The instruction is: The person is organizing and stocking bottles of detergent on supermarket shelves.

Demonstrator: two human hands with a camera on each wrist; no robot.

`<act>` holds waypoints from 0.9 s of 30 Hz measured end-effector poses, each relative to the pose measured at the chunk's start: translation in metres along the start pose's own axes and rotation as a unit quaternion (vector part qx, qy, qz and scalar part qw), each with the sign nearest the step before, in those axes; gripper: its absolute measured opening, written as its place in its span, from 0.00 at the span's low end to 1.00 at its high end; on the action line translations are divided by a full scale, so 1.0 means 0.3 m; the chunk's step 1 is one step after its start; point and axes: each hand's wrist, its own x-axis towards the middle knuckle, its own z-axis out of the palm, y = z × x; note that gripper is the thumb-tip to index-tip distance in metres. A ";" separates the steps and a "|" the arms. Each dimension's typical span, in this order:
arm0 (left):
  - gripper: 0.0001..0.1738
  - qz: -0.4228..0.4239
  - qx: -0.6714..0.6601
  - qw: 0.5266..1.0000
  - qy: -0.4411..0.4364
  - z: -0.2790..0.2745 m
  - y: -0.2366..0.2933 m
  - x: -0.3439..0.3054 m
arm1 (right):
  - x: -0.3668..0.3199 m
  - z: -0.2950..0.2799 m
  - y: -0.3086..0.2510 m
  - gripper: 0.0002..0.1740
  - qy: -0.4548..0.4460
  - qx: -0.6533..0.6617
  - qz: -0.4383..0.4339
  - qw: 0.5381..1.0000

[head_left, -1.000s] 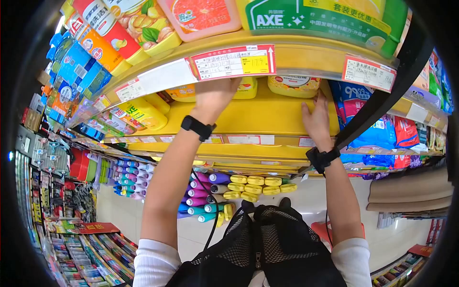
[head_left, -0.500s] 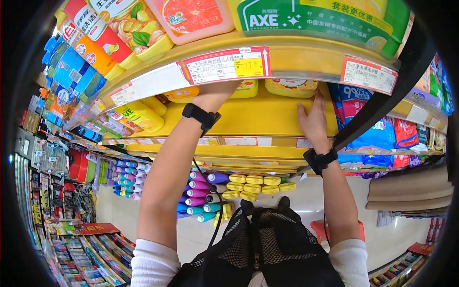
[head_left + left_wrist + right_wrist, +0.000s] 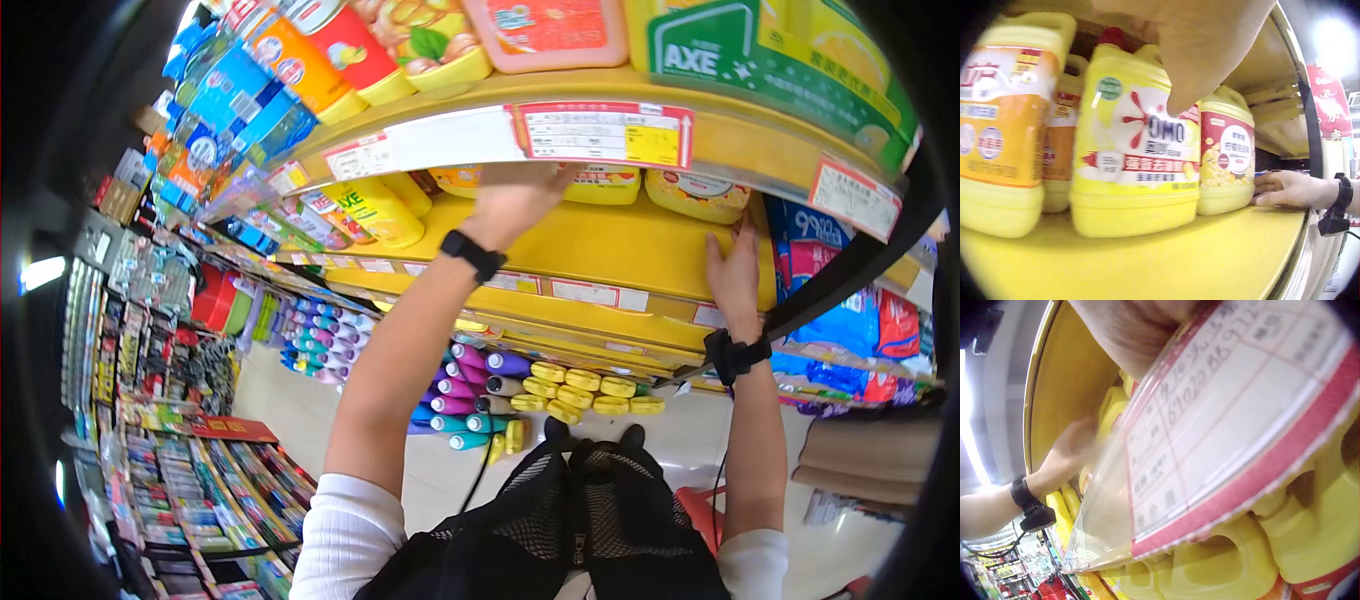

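Yellow OMO bottle (image 3: 1135, 156) — bottles (image 3: 1227, 156) alongside, shelf lip (image 3: 755, 155) above

A shop: price tags (image 3: 575, 146) front shelves (image 3: 620, 242) of detergent bottles (image 3: 1132, 197).

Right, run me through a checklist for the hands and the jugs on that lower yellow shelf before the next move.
1. OMO jug standing upright on the yellow shelf: ok.
2. Red-labelled jug upright beside it: ok.
3. Right hand placed at the outer side of the red-labelled jug: ok, fingers extended alongside it.
4. Left hand gripping the OMO jug: cannot tell; it reaches in front of the jug, but most of its fingers are hidden.
5. Clear head view of the OMO jug's top: not ok; the upper shelf and its price tag cover it.
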 end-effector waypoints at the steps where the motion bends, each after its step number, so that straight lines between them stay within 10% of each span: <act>1: 0.21 -0.018 0.014 1.000 -0.011 -0.027 -0.041 -0.016 | 0.000 -0.002 -0.007 0.39 0.004 -0.001 -0.002 1.000; 9: 0.18 0.031 0.140 0.990 0.017 -0.094 -0.368 -0.038 | 0.000 0.007 -0.001 0.40 0.009 -0.026 -0.009 1.000; 27: 0.20 0.093 0.110 0.990 -0.003 -0.081 -0.423 0.021 | -0.002 0.000 -0.024 0.40 0.024 -0.030 -0.020 0.999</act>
